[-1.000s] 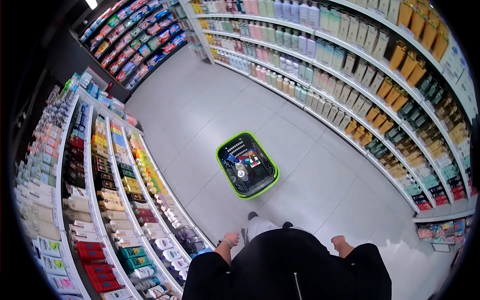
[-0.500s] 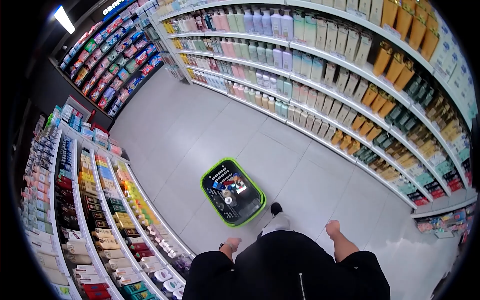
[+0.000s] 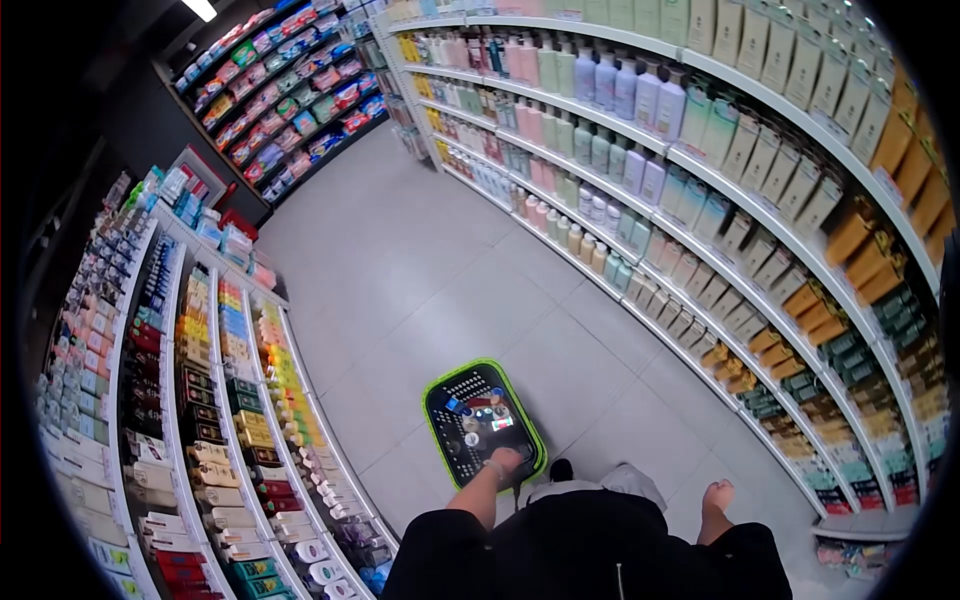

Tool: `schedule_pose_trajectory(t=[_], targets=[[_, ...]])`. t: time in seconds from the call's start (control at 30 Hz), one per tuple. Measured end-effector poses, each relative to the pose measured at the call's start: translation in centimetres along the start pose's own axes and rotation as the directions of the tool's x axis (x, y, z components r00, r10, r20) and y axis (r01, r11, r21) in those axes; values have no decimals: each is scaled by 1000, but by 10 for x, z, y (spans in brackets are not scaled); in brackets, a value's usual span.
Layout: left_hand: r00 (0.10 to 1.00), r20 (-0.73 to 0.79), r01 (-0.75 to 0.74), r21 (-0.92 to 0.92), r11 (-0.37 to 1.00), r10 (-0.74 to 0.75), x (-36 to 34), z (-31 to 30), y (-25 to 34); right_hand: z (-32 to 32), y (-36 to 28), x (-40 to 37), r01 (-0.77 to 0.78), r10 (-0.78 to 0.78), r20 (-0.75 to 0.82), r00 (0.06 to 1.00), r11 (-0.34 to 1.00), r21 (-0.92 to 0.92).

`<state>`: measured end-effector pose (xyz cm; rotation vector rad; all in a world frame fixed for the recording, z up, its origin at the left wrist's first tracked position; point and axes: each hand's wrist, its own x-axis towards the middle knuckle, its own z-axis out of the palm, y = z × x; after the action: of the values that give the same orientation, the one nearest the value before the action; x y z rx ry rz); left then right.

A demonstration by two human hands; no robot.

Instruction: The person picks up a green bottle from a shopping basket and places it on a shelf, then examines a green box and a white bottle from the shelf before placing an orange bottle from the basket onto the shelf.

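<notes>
A black shopping basket [image 3: 458, 386] with a bright green rim is on the floor in front of me. Inside it lie a few small items, among them a white-capped bottle [image 3: 472, 439] and a blue pack [image 3: 458, 407]. My left hand [image 3: 507, 460], with a band at its wrist, overlaps the basket's near end from above. Its fingers look curled, and I cannot tell what is in them. Off to the right, my right hand [image 3: 718, 495] hangs over the floor tiles, fingers closed in, nothing showing in them.
On the right runs a long white shelf [image 3: 670, 150] of pump bottles and boxes. Another shelf [image 3: 215, 400] with bottles and tubes curves along the left. Bagged goods fill a dark rack [image 3: 290, 90] at the far end. Grey floor [image 3: 430, 260] lies between them.
My left hand has moved forward and right, over the basket's near end. The basket now appears lower in view and closer to me. My right hand has shifted right and lower in view.
</notes>
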<state>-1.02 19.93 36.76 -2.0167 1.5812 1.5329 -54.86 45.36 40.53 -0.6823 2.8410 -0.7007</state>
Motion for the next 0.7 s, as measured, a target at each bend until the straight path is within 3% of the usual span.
schedule_pose_trajectory(t=[0.1,0.17,0.23,0.3,0.33,0.37,0.4,0.43,0.5,0.57,0.63,0.7], targets=[[996,53,-84,227,970,73,-3,-4,-1,28,-8,57,49,-50,-31,998,998,-44],[989,88,-148,408,901,122,-5,-6,-4,32,-49,90,28,-31,-63,998,999,-43],[993,61,-120,471,874,104,-7,21,-32,48,-56,125,-7,1,-86,996,998,-66],[982,104,-188,519,834,157,-18,44,-53,89,-53,184,-52,42,-128,991,996,-77],[979,125,-203,514,833,162,-24,52,-55,94,-63,205,-78,74,-28,997,986,-147],[990,114,-118,306,945,87,-32,61,-57,95,-80,226,-37,91,166,982,953,-300],[995,102,-19,81,997,11,-41,70,-58,98,-91,244,116,79,390,918,884,-452],[986,109,137,-91,986,-127,-48,76,-47,90,-112,257,346,35,584,811,776,-526],[911,116,404,-440,802,-395,-59,93,-30,60,-170,269,764,-84,850,519,492,-418],[879,117,474,-333,815,-463,-61,112,-31,21,-236,265,892,-178,916,359,356,-280],[850,122,525,-289,801,-513,-75,128,-21,-23,-308,254,910,-267,918,294,371,-184],[655,255,708,-536,460,-712,-82,133,8,-34,-349,251,911,-352,884,308,378,-167]])
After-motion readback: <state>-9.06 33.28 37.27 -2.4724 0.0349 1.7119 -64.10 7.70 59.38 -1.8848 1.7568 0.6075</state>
